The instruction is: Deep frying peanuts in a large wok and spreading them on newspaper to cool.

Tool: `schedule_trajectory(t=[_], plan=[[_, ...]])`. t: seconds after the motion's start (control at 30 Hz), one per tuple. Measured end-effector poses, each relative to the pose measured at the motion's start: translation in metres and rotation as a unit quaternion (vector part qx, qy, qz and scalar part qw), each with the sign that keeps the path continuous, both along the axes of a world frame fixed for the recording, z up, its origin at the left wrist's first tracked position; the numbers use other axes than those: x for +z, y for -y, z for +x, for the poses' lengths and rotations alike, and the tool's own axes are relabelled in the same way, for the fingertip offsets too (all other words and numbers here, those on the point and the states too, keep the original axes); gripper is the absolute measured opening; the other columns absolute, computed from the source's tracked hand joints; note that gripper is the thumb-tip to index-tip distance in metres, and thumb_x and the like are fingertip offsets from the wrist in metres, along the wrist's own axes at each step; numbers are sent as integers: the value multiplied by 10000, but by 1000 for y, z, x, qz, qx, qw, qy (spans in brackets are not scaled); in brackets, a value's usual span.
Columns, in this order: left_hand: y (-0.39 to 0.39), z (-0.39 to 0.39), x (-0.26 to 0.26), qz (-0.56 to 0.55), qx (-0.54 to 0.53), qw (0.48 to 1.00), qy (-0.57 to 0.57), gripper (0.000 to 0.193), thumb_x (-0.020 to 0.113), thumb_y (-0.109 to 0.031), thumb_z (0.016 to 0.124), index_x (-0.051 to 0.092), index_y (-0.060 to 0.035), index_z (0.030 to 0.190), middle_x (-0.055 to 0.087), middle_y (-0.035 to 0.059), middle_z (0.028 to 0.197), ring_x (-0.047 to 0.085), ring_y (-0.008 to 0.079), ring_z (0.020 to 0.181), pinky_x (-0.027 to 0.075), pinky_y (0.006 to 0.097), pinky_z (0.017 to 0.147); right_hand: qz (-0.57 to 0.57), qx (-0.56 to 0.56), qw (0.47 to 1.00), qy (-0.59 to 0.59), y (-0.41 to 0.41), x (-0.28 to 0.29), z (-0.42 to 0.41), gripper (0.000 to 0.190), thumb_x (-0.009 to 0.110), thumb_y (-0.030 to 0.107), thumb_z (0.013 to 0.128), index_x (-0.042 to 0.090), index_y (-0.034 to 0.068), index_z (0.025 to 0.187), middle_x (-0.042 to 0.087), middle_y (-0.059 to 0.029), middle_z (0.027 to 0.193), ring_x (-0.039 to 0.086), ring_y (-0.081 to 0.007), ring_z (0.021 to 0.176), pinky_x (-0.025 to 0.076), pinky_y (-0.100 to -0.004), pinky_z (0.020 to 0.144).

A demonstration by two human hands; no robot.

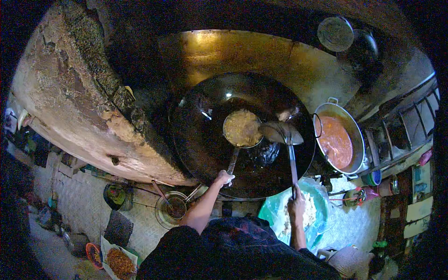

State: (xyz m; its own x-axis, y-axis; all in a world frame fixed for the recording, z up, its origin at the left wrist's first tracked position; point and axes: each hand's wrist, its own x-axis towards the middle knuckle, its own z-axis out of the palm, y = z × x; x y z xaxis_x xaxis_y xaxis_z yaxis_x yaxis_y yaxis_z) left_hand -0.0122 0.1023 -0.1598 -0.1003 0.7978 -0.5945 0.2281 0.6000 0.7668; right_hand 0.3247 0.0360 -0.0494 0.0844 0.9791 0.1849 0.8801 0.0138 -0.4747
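Note:
A large dark wok lies before me. My left hand grips the handle of a round ladle or strainer, whose bowl is filled with yellowish-brown food over the middle of the wok. In my right hand is the long handle of a metal wok spatula. Its blurred blade is just right of the filled bowl, and I cannot tell whether the two touch. Dark liquid glints in the wok below the blade.
Right of the wok stands a metal pot of orange-red liquid. A green basin holding pale food in plastic is beneath my right forearm. At left are a rough masonry wall, a pot with a handled utensil, and brown food on paper.

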Motion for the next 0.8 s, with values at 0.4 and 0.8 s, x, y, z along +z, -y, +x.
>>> schedule_trajectory(t=[0.4,0.8], plan=[[1,3,0,-25,20,995,91,229,600,-140,747,487,-9,597,506,82,504,514,177,406,396,328,368,-177,25,972,150,70,30,40,460,483,87,743,477,232,1180,516,-180,814,544,-358,682,441,-444,620],[-3,9,0,-19,54,985,165,183,580,-129,775,461,-26,682,492,61,540,486,167,403,400,305,363,-265,36,962,55,58,38,9,531,485,62,709,362,189,1210,543,-254,855,530,-440,776,431,-483,680]])
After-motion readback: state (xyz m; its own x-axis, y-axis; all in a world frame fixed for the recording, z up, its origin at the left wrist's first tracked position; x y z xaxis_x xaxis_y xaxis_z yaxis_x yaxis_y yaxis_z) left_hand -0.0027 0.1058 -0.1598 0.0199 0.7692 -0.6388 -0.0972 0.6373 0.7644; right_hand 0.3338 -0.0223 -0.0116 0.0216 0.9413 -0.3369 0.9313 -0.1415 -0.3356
